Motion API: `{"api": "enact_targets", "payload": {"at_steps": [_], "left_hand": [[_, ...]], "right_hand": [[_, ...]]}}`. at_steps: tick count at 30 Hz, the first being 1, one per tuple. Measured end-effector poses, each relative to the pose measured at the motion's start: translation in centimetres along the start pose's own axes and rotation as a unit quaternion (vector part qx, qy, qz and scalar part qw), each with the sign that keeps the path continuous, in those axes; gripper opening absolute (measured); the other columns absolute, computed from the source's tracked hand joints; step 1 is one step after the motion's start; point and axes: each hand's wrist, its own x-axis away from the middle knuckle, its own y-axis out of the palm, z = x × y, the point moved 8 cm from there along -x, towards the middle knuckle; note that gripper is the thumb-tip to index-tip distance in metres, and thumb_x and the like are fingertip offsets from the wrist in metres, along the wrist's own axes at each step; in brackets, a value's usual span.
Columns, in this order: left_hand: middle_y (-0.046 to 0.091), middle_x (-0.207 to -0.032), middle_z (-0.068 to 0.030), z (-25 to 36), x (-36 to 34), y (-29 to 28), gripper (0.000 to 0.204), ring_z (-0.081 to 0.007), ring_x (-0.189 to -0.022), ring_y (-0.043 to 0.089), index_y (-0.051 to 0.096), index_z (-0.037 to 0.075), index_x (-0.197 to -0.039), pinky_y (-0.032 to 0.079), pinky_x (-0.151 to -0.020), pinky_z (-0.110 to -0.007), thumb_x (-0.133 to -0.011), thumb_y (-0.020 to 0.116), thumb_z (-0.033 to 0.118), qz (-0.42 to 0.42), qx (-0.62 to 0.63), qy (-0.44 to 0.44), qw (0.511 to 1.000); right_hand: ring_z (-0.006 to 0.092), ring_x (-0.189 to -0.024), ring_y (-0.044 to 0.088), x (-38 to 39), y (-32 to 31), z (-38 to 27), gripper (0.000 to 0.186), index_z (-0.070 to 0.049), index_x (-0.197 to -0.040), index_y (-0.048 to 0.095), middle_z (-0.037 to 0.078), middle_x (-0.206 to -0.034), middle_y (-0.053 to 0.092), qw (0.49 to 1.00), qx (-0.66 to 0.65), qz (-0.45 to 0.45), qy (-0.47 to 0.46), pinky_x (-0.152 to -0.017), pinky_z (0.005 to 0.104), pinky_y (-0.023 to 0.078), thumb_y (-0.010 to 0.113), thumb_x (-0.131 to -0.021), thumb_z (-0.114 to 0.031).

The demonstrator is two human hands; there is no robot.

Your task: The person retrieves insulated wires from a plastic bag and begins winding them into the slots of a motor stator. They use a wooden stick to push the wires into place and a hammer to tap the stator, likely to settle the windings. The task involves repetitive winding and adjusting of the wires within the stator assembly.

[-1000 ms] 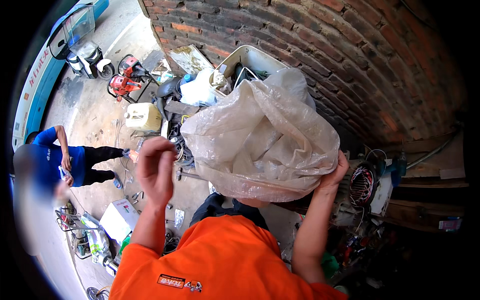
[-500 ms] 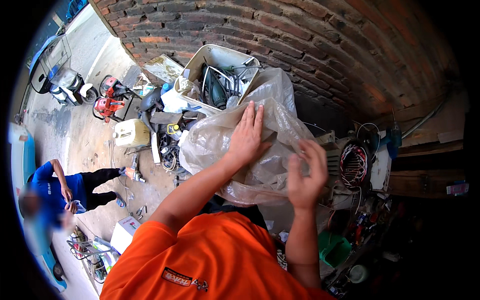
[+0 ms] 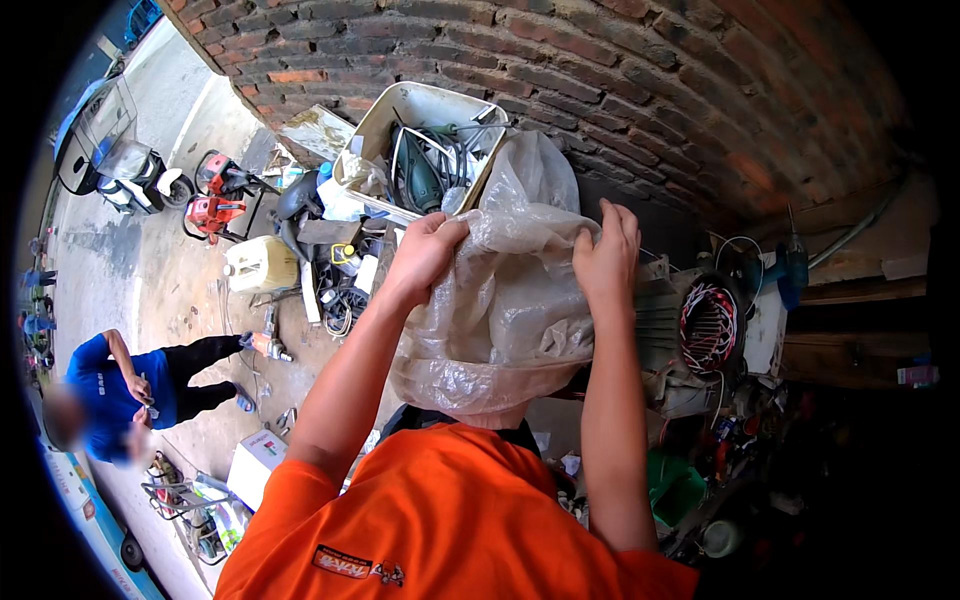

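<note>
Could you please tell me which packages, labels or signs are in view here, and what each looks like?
Clear crumpled plastic bag: centre, gripped by left hand and right hand.
White cardboard box with printed side: on the floor, lower left.
Yellowish plastic jerrycan: left of centre.
Blue signboard strip: bottom left edge.

The bag (image 3: 510, 310) hangs before me, my left hand (image 3: 425, 250) on its left edge, my right hand (image 3: 605, 250) on its right. Behind it sits a bin (image 3: 420, 110) against the wall (image 3: 620, 90). A motor (image 3: 705, 330) lies right of the bag, a person (image 3: 130, 390) far left.
</note>
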Motion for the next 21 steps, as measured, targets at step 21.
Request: {"api": "enact_targets", "payload": {"at_steps": [21], "left_hand": [[0.051,-0.112,-0.0146,-0.2,11.4,-2.3,0.044,-0.0298,-0.105,0.051,0.057,0.003,-0.106,0.046,-0.089,-0.041,-0.072,0.084,0.009,0.155,-0.387,0.32,0.851]], "right_hand": [[0.0344,-0.126,0.05,6.3,-1.2,-4.1,0.043,-0.005,-0.121,0.067,0.019,-0.128,0.059,0.986,0.004,-0.159,-0.043,-0.107,0.0557,0.036,0.072,-0.083,-0.025]]}}
